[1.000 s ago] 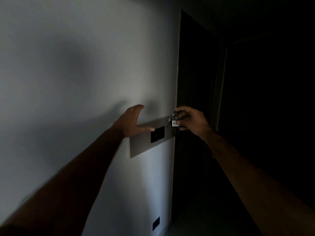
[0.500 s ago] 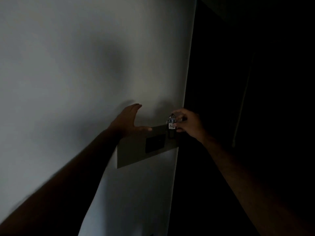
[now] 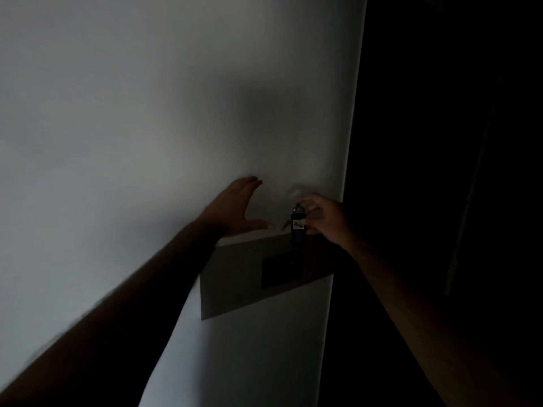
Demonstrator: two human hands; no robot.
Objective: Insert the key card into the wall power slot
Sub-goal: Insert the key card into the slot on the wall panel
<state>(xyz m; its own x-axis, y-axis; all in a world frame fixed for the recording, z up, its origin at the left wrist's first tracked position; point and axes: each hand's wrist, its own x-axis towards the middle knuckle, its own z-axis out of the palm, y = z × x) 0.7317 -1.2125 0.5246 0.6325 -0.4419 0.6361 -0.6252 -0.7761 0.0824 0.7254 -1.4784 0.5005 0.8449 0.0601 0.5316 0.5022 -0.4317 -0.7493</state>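
Note:
A grey wall plate (image 3: 232, 277) with a dark rectangular power slot unit (image 3: 282, 268) hangs on the white wall. My right hand (image 3: 329, 221) pinches a dark key card tag (image 3: 297, 227) with a white label and a key ring, held upright just above the top edge of the slot unit. My left hand (image 3: 235, 210) lies flat against the wall above the plate's left part, fingers spread, thumb pointing at the card. The room is very dim, so whether the card's lower end is in the slot is hidden.
The white wall (image 3: 147, 127) ends at a vertical corner (image 3: 349, 171) right of the plate. Beyond it lies a dark doorway area (image 3: 440, 171) with a faint door frame edge.
The view has drawn closer to the wall and grown darker. My right hand has held the card above the slot unit, shifting slightly toward it. My left hand stays on the wall.

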